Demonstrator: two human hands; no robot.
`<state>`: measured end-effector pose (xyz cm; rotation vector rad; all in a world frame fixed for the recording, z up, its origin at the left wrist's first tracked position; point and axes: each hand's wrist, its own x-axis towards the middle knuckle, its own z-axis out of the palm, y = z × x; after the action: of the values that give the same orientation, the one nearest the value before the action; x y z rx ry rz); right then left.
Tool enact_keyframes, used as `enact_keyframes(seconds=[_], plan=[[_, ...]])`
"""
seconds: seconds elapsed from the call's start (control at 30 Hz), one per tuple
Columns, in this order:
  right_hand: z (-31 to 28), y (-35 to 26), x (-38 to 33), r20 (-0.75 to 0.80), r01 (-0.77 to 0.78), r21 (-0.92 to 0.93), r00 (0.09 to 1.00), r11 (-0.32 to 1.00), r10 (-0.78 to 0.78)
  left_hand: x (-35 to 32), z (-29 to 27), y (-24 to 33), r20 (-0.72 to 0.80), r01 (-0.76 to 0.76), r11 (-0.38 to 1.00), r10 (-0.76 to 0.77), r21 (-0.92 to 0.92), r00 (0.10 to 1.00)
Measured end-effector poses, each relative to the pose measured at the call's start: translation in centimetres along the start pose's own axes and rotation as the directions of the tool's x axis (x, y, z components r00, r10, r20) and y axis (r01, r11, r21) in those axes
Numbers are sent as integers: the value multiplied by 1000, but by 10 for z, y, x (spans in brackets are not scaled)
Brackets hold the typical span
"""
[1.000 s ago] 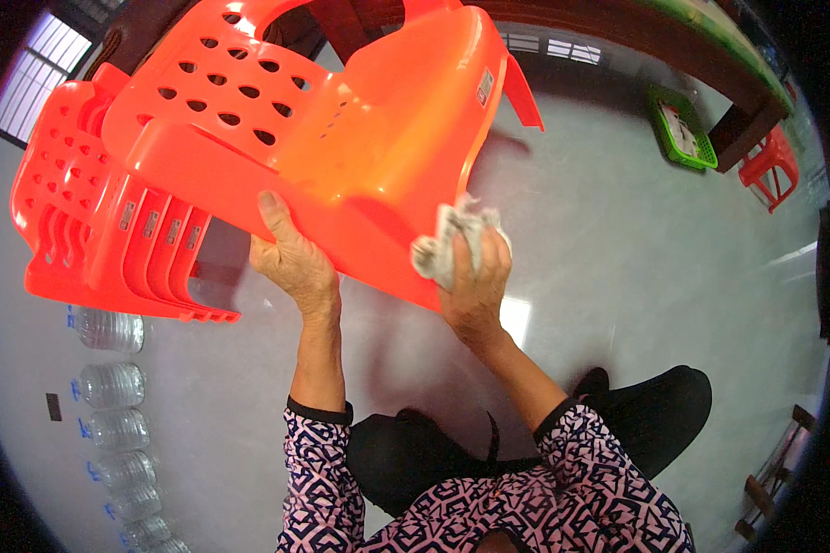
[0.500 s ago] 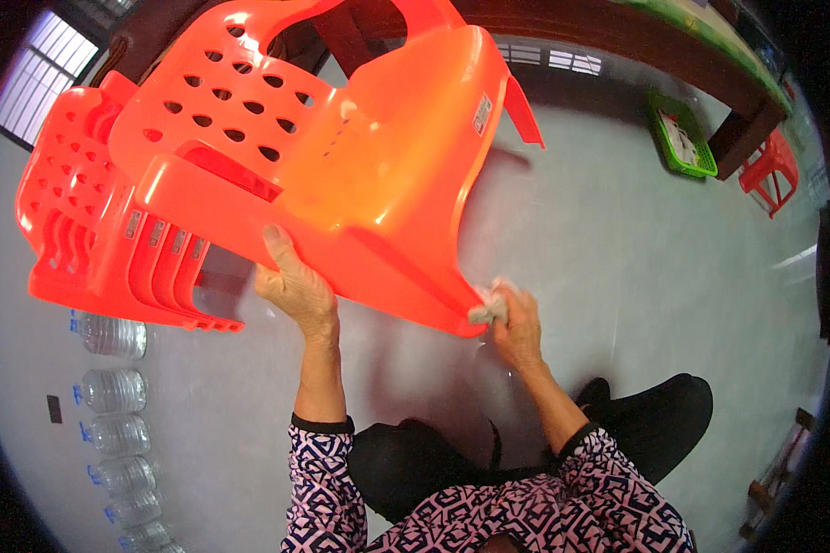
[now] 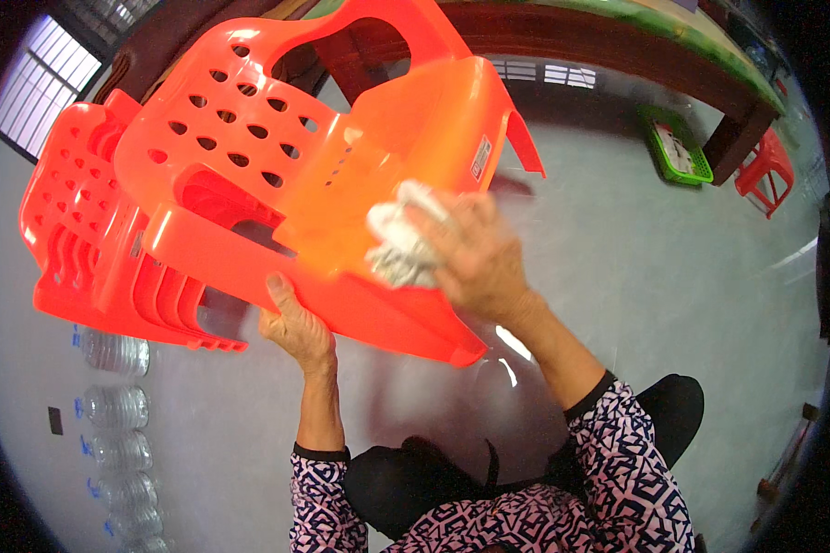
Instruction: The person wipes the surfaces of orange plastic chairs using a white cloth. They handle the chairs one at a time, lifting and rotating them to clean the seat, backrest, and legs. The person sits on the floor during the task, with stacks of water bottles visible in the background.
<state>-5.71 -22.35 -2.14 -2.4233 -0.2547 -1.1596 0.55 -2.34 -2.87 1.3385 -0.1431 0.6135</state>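
An orange-red plastic armchair (image 3: 341, 194) is tilted in front of me, its backrest with drop-shaped holes toward the upper left. My left hand (image 3: 297, 330) grips the chair's near side below the armrest, thumb on the outer face and fingers hidden behind. My right hand (image 3: 475, 253), slightly blurred, is closed on a crumpled white cloth (image 3: 404, 235). The cloth lies over the front corner of the seat, above the near leg.
A stack of similar chairs (image 3: 83, 230) stands at the left. Several clear water jugs (image 3: 120, 405) line the floor there. At the upper right are a heavy table (image 3: 599, 37), a green basket (image 3: 678, 152) and a red stool (image 3: 767, 173).
My right hand has moved the cloth from the tip of the near leg up and left onto the seat's front corner. The left hand keeps its grip, and the chair sits slightly lower in view.
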Motion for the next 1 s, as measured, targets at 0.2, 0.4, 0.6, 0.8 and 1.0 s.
enact_keyframes(seconds=[0.2, 0.4, 0.6, 0.8, 1.0], plan=[[-2, 75, 23, -117, -218, -96, 971, 971, 206, -1, 2, 1, -7, 15, 999, -15, 46, 1000], [-5, 18, 18, 90, 230, -53, 970, 972, -225, -9, -5, -3, 31, -25, 994, 22, 102, 999], [-4, -18, 38, 495, 237, -24, 847, 971, -194, -30, -20, -9, 24, -18, 993, 15, 115, 1000], [35, 85, 49, 528, 143, -403, 843, 904, 102, -51, -61, -30, 123, 8, 988, -28, 157, 992], [34, 161, 29, 126, -94, -711, 958, 697, 257, -61, -74, -26, 192, -100, 959, 49, 266, 980]])
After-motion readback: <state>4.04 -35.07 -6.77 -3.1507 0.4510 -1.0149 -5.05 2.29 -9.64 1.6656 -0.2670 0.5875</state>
